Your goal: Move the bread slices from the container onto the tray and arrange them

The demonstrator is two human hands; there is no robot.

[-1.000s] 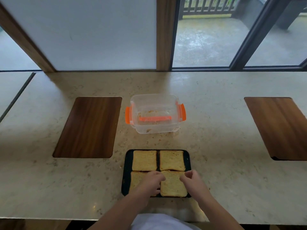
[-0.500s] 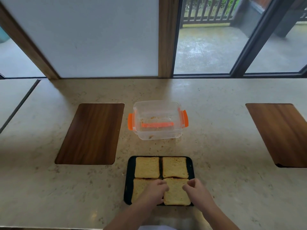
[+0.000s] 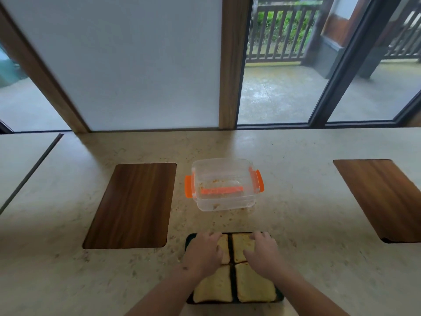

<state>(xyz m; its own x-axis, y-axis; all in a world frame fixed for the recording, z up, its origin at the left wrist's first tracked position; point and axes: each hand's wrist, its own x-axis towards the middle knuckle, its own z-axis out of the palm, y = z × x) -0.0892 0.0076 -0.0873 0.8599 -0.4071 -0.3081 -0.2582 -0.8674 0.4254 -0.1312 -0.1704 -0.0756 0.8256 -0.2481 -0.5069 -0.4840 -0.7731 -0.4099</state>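
A dark tray [image 3: 232, 281] lies at the near edge of the counter with bread slices laid side by side in two rows. The near-left slice [image 3: 214, 287] and near-right slice [image 3: 254, 286] show fully. My left hand [image 3: 202, 252] rests flat on the far-left slice [image 3: 225, 248] and covers most of it. My right hand [image 3: 262, 252] lies on the far-right slice [image 3: 240, 247], fingers at its far edge. The clear container [image 3: 224, 202] with orange clips stands beyond the tray and holds only crumbs.
Two dark wooden panels are set into the pale stone counter, one to the left [image 3: 132, 205] and one at the right [image 3: 382, 197]. Crumbs lie between container and tray. A wall panel and glass doors close off the far edge.
Both hands moved from the near row of slices to the far row. The camera tilted up, so the tray sits lower in view.
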